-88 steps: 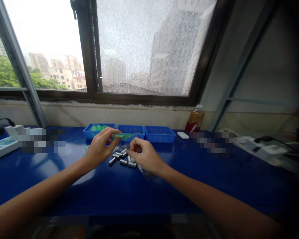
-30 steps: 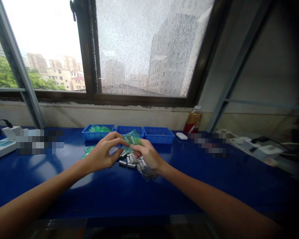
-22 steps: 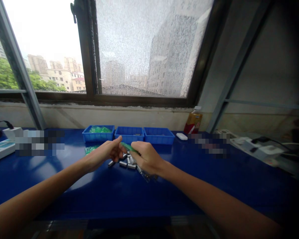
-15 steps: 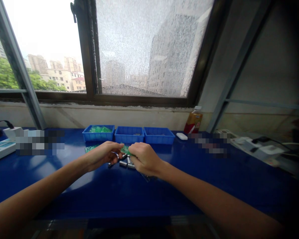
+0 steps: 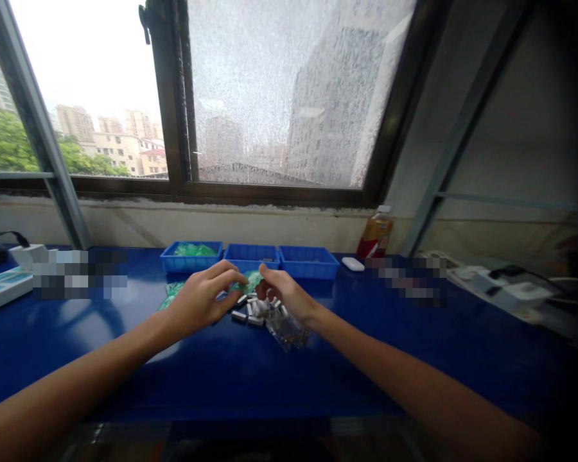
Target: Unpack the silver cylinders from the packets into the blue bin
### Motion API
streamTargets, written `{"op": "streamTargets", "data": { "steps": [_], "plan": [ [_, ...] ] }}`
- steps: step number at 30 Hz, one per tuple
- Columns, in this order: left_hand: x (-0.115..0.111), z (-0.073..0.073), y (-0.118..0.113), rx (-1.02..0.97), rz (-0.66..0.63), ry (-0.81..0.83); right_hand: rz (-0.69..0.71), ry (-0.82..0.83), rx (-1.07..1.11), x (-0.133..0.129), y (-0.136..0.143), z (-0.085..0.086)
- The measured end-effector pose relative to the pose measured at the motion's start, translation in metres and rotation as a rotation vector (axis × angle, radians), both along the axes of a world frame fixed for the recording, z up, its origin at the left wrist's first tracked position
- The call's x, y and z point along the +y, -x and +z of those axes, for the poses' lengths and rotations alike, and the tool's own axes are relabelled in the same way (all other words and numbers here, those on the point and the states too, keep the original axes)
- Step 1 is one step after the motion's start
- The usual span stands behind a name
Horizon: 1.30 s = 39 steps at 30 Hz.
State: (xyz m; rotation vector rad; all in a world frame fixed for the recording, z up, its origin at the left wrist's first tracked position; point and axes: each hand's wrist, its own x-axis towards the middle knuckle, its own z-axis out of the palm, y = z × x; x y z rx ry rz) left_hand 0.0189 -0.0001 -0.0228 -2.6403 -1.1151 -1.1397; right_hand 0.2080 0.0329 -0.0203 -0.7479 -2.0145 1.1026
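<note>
My left hand [image 5: 206, 292] and my right hand [image 5: 289, 292] face each other over the middle of the table. Between them is a small green plastic packet [image 5: 245, 282], pinched by the fingers of both hands from either side. Just below lie several short metal-looking pieces [image 5: 255, 321], loose on the blue surface. A clear plastic bag [image 5: 286, 328] with small parts in it rests under my right wrist. More green packets [image 5: 171, 294] lie beyond my left hand, partly hidden by it.
Three blue bins stand in a row: the left bin [image 5: 192, 265] with green packets, the middle bin [image 5: 238, 256], and the right bin [image 5: 308, 262]. Near them are a white case [image 5: 353, 264] and a bottle [image 5: 376, 234]. Power strips [image 5: 4, 289] lie at the table's sides.
My right hand has turned and its fingers have opened out from a tighter curl, uncovering the clear bag. My left hand has shifted right and rolled over, the green packet still between them.
</note>
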Motion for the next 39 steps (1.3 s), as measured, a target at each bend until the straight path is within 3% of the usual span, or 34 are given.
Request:
{"op": "streamTargets", "data": {
  "steps": [3, 5, 8, 10, 13, 15, 17, 19, 22, 25, 27, 31, 33, 36, 39],
  "plan": [
    [-0.002, 0.001, -0.001, 0.045, -0.041, -0.055, -0.072, 0.099, 0.084, 0.004, 0.002, -0.004],
    [-0.002, 0.003, -0.002, 0.005, -0.035, 0.033, -0.184, -0.080, 0.031, 0.003, 0.002, -0.005],
    [-0.001, 0.006, -0.004, -0.154, -0.039, 0.323, -0.303, -0.548, -0.121, -0.002, -0.001, -0.005],
    [0.001, 0.009, -0.005, -0.336, -0.069, 0.600, -0.305, -0.772, -0.192, -0.005, -0.003, -0.005],
    [0.003, 0.009, -0.006, -0.637, -0.159, 0.937, -0.259, -0.926, -0.246, -0.007, -0.002, -0.006],
    [0.006, 0.007, -0.005, -0.758, -0.179, 0.991, -0.233, -0.965, -0.259, -0.008, 0.000, -0.008],
    [0.014, 0.007, 0.001, -0.769, -0.119, 0.915, -0.217, -0.952, -0.244, -0.010, 0.002, -0.009],
    [0.028, 0.010, 0.014, -0.692, 0.003, 0.735, -0.216, -0.910, -0.211, -0.013, 0.004, -0.009],
    [0.059, 0.019, 0.042, -0.556, 0.224, 0.368, -0.222, -0.862, -0.161, -0.016, 0.004, -0.006],
    [0.089, 0.023, 0.070, -0.411, 0.504, 0.161, -0.226, -0.859, -0.133, -0.019, 0.003, -0.003],
    [0.102, 0.017, 0.082, -0.265, 0.623, 0.168, -0.232, -0.864, -0.132, -0.020, 0.002, -0.001],
    [0.116, 0.000, 0.091, -0.032, 0.641, 0.229, -0.216, -0.866, -0.146, -0.021, 0.004, -0.001],
    [0.117, -0.002, 0.092, 0.055, 0.650, 0.242, -0.187, -0.867, -0.161, -0.022, 0.005, -0.002],
    [0.110, 0.008, 0.093, 0.195, 0.736, 0.220, -0.167, -0.873, -0.178, -0.023, 0.005, -0.003],
    [0.091, 0.025, 0.097, 0.260, 0.848, 0.090, -0.175, -0.886, -0.182, -0.026, 0.005, -0.003]
  ]
}}
